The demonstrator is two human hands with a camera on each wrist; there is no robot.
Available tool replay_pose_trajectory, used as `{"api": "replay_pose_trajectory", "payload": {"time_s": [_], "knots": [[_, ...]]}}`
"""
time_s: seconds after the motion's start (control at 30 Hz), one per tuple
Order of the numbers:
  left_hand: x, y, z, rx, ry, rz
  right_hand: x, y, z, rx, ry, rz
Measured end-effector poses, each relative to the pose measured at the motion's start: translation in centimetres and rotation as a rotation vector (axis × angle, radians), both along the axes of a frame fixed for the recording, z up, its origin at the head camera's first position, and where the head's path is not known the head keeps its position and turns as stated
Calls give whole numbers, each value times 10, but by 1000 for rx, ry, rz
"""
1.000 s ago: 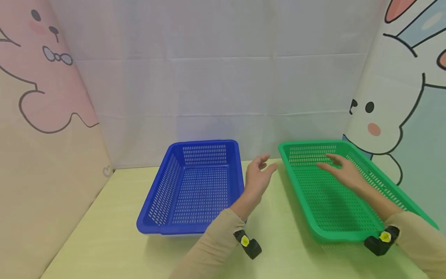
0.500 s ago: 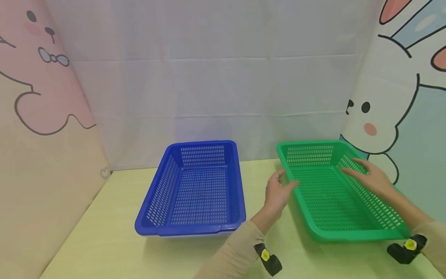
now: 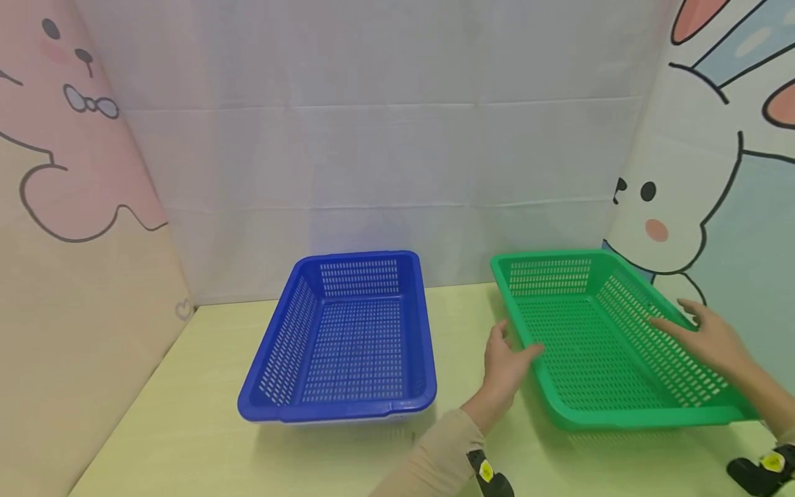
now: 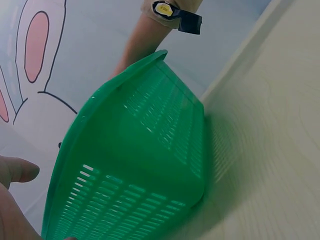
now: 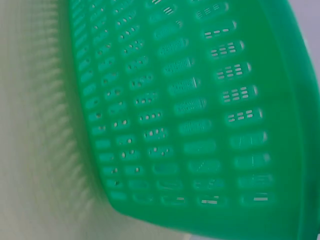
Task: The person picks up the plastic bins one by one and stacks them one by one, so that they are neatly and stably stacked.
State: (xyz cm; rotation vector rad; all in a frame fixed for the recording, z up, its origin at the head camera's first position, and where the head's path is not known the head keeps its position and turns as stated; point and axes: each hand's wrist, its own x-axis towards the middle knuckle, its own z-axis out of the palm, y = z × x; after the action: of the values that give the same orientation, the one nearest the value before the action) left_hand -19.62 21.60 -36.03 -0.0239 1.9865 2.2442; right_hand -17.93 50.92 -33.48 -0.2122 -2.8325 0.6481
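Note:
A green plastic basket [image 3: 621, 418] with slotted walls stands on the right of the table. My left hand [image 3: 506, 362] is at its left long side, fingers outside the wall and the thumb spread over the rim. In the left wrist view, the thumb [image 4: 22, 170] shows a gap from the rim of the basket [image 4: 135, 130]. My right hand [image 3: 714, 339] is at the opposite long side, its fingers loosely spread over the right rim. The right wrist view is filled by the basket's outer side wall [image 5: 165, 110], with no fingers showing.
A blue plastic basket [image 3: 337, 412] of similar shape stands to the left on the pale yellow table [image 3: 186, 414]. Behind the table hangs a white cloth [image 3: 385, 152]. Printed cartoon sheets flank it, with a rabbit [image 3: 671, 159] on the right.
Both hands have moved right and down: the left from beside the blue basket to the green basket's left rim, the right from over the green basket's inside to its right rim.

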Motion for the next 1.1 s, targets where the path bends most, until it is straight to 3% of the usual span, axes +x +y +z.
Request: {"api": "replay_pose_trajectory", "payload": {"time_s": [0.13,0.37,0.67,1.1], "knots": [[1,2,-5,0,1,-1,5,11,-7,45,12,-27],[5,5,-13,15,24,-77,8,28,-12,139,-38,78],[6,8,-17,44,14,-95,8,30,-12,91,-36,77],[7,8,-15,26,55,-104,5,40,-12,13,-87,53]]}}
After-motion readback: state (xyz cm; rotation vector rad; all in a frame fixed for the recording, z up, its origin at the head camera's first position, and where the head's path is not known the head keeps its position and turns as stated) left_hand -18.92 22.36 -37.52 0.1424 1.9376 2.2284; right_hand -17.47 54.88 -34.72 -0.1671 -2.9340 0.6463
